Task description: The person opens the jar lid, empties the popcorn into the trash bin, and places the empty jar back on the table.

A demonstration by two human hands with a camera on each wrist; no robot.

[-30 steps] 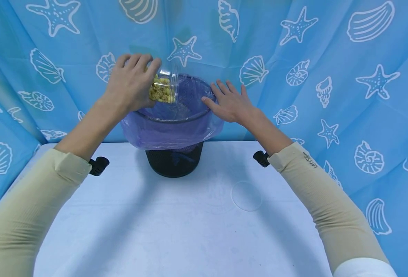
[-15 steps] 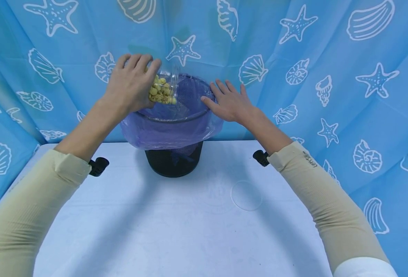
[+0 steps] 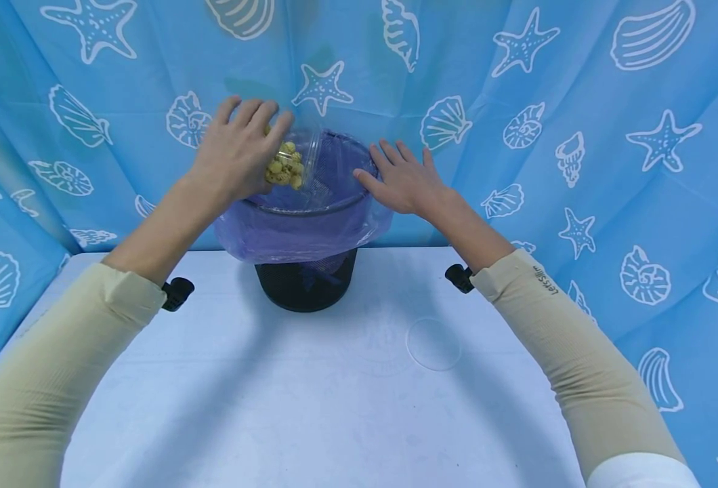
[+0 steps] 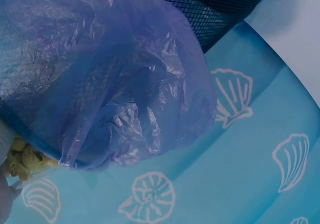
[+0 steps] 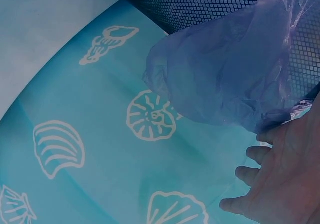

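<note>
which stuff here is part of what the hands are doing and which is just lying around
In use:
left hand
clear cup of yellow bits, tipped over the bin
bin with purple liner
right hand on the rim

Lying about:
clear lid on the table
shell curtain

Beige sleeves (image 3: 48,366), black wrist cameras (image 3: 177,293)

A crinkled purple bag liner (image 4: 110,79) drapes over the black mesh bin (image 4: 210,9), filling most of the left wrist view, with yellow pieces (image 4: 22,161) showing at its lower left edge and a blue shell-printed curtain (image 4: 240,174) behind.
</note>
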